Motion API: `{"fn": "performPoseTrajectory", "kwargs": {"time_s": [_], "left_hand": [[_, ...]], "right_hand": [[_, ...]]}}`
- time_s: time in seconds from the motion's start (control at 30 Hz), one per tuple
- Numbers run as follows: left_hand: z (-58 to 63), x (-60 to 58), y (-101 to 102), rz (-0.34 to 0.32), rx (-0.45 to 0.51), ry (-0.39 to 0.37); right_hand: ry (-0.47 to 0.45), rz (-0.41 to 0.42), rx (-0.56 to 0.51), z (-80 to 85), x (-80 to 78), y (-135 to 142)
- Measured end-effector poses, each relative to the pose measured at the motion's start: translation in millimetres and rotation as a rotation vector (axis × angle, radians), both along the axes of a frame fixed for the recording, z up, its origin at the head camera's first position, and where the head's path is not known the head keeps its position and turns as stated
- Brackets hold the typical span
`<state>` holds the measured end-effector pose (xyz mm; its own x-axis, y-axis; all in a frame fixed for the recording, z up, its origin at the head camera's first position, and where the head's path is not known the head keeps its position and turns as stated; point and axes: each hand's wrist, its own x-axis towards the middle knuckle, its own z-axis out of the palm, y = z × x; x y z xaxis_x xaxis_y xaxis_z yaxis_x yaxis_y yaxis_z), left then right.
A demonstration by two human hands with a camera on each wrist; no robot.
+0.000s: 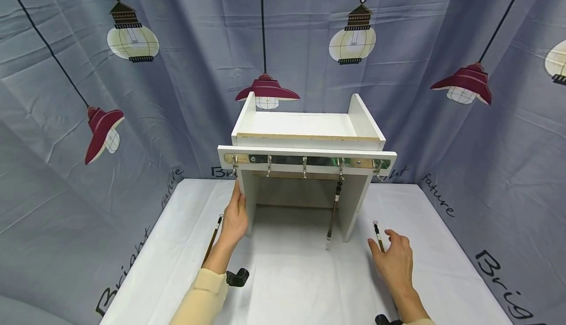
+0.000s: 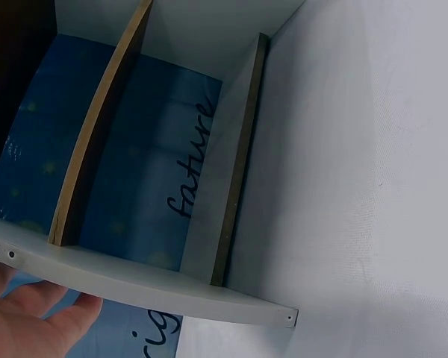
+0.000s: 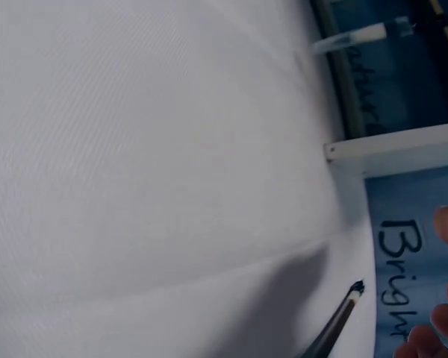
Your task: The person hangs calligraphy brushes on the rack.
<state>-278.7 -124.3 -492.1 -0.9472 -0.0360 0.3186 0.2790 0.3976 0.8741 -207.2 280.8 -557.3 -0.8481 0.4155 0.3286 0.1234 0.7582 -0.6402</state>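
A small white shelf rack (image 1: 307, 154) with a row of metal hooks along its front board stands on the table. From one hook toward its right side hangs a calligraphy brush (image 1: 333, 212), its pale tip (image 3: 358, 37) visible in the right wrist view. My left hand (image 1: 234, 219) rests straight-fingered against the outer face of the rack's left side panel (image 2: 149, 282). Beside that forearm lies a second brush (image 1: 212, 241), partly covered by the arm. My right hand (image 1: 395, 261), thumb and fingers apart, is over a third brush (image 1: 378, 236) on the right, its hanging loop end pointing away.
The white-covered table (image 1: 287, 285) runs back to a blue-grey curtain (image 1: 194, 69) printed with lamps and lettering. Black wrist-camera mounts (image 1: 238, 278) stick out from both wrists. The rack's upper tray (image 1: 305, 123) has raised sides.
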Motion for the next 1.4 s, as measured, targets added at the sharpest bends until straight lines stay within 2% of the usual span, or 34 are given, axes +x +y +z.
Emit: {"fn": "performPoseTrajectory", "kwargs": {"time_s": [0.47, 0.7, 0.87, 1.17, 1.4], "left_hand": [[1.6, 0.6, -1, -0.004, -0.01, 0.01], [-1.1, 0.7, -1, -0.01, -0.009, 0.006], [0.1, 0.5, -1, -0.008, -0.009, 0.008], [1.1, 0.2, -1, -0.004, -0.014, 0.001], [0.9, 1.2, -1, 0.005, -0.017, 0.026]], "right_hand": [[-0.122, -0.009, 0.017, -23.1, -6.3, 8], [-0.214, -0.035, 0.027, -37.1, -7.3, 10], [-0.215, -0.052, 0.035, -39.0, -10.1, 11], [-0.199, -0.037, 0.082, -39.2, -12.3, 14], [-0.196, -0.044, 0.094, -39.6, -14.4, 15]]}}
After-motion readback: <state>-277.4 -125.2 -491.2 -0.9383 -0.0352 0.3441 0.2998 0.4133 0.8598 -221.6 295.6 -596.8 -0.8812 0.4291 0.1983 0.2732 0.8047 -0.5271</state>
